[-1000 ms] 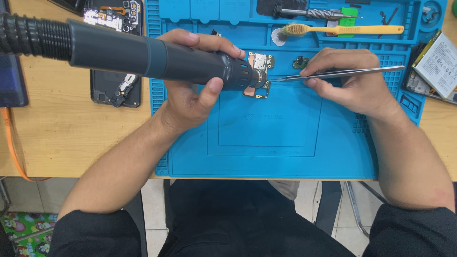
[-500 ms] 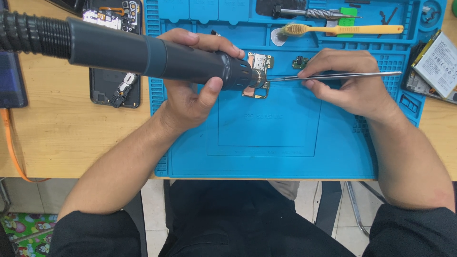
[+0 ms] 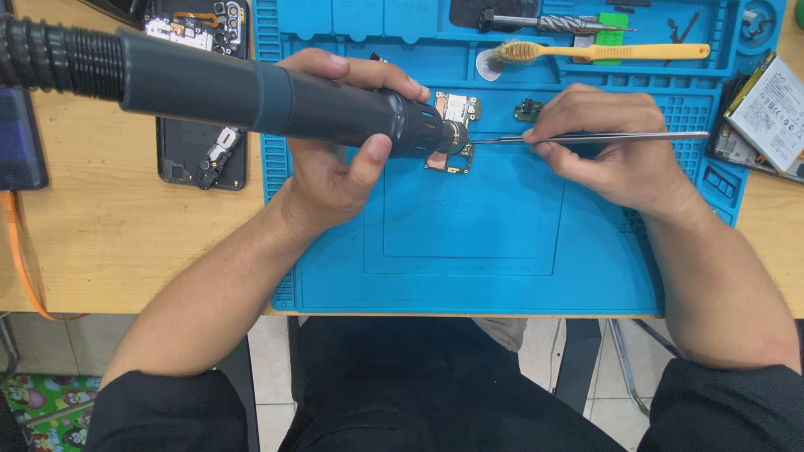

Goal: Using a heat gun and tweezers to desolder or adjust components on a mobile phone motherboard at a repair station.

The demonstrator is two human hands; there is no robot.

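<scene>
Against the frames from a second ago I see almost no change: the heat gun nozzle stays at the board and the tweezers keep their line, so heating continues undisturbed. My left hand is wrapped around the gun's barrel, thumb on its underside. My right hand pinches the tweezers, tips at the board's edge beside the nozzle. The board lies on the blue mat, near its upper middle.

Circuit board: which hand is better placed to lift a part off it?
Probably the right hand: it holds tweezers whose tips reach the board. The left hand is wrapped around the hot-air gun, its nozzle at the board.
</scene>
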